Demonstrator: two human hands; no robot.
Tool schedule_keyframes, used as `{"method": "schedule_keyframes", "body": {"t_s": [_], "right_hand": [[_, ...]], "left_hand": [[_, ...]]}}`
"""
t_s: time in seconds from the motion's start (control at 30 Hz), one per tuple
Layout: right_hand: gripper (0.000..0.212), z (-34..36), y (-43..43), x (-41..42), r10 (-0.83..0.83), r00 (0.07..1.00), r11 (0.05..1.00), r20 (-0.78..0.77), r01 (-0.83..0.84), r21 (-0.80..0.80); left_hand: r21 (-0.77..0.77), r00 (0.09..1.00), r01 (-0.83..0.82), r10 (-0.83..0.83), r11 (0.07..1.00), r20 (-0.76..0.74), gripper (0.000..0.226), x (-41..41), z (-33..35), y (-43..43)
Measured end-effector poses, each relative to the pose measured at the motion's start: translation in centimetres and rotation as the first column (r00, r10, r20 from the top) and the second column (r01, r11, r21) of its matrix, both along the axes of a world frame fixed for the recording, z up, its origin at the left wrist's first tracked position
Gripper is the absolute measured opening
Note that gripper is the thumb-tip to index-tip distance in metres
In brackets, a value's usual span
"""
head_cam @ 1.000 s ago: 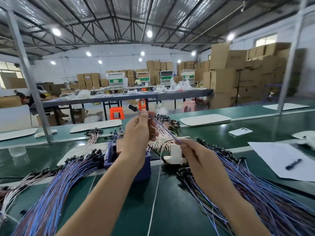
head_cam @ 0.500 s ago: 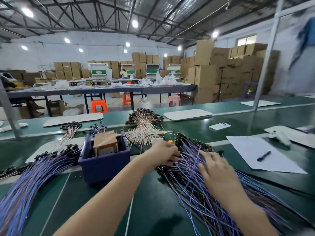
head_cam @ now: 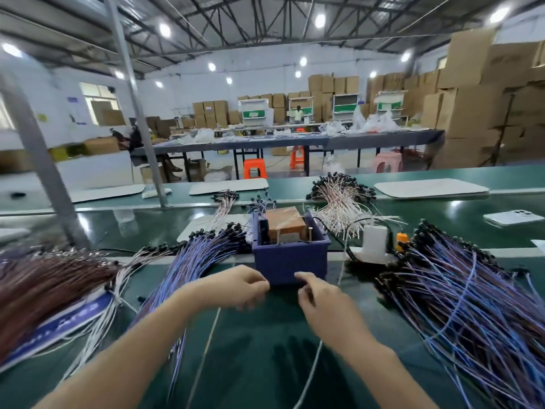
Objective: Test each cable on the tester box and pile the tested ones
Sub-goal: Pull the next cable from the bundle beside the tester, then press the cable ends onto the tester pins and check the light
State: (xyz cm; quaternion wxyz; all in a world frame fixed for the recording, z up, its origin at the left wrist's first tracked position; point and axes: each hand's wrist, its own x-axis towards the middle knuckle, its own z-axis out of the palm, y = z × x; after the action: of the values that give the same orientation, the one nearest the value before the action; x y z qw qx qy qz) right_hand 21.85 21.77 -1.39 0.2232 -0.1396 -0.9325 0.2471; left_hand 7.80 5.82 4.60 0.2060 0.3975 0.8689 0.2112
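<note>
Both hands hover low over the green surface (head_cam: 250,367), just short of the near wall of the blue tester box (head_cam: 290,258). The left hand (head_cam: 236,286) has its fingers curled with the tips drawn together. The right hand (head_cam: 321,299) points its forefinger and thumb toward the left one. Motion blur hides the fingertips, so I cannot tell whether either grip has hold of a cable.

A thin pale strand (head_cam: 206,352) runs down the surface from under the left hand, and another shows beside the right forearm.

A bare green strip lies in front of the box, between two heaps. The left pile of blue-purple cables (head_cam: 194,267) fans right beside the left forearm, its black plugs reaching the box's left wall. The right pile (head_cam: 460,305) begins near the right hand and spreads to the frame's edge. A white power strip (head_cam: 374,245) sits just right of the box.
</note>
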Motion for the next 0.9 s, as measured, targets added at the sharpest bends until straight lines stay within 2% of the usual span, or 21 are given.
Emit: {"method": "schedule_keyframes", "body": {"t_s": [0.17, 0.33, 0.53, 0.6, 0.73, 0.9], "right_hand": [[0.025, -2.5, -0.8, -3.9, 0.013, 0.996, 0.993, 0.085, -0.003, -0.117], [0.024, -4.8, -0.6, -4.9, -0.065, 0.995, 0.983, 0.07, 0.076, -0.169], [0.029, -5.5, -0.2, -5.0, -0.064, 0.998, 0.931, -0.004, 0.059, -0.361], [0.029, -5.5, -0.2, -4.9, -0.054, 0.998, 0.918, -0.022, 0.041, -0.395], [0.027, -5.4, -0.2, -5.0, -0.072, 0.997, 0.913, -0.038, 0.05, -0.406], [0.024, -5.7, 0.0, -5.2, -0.063, 0.998, 0.92, -0.03, 0.047, -0.389]], "left_hand": [[0.068, 0.935, -0.284, 0.292, 0.956, -0.202, 0.024, -5.2, -1.5, -6.9], [0.264, 0.843, -0.441, 0.497, 0.858, -0.205, 0.021, -9.4, -1.4, -9.8], [0.266, 0.779, -0.496, 0.559, 0.827, -0.283, 0.022, -12.6, -2.1, -7.1], [0.25, 0.734, -0.547, 0.601, 0.799, -0.315, 0.031, -13.5, -2.6, -6.1], [0.202, 0.674, -0.617, 0.643, 0.761, -0.363, 0.033, -15.1, -3.6, -4.5], [0.13, 0.681, -0.649, 0.648, 0.75, -0.342, 0.031, -16.6, -4.2, -3.2]]}}
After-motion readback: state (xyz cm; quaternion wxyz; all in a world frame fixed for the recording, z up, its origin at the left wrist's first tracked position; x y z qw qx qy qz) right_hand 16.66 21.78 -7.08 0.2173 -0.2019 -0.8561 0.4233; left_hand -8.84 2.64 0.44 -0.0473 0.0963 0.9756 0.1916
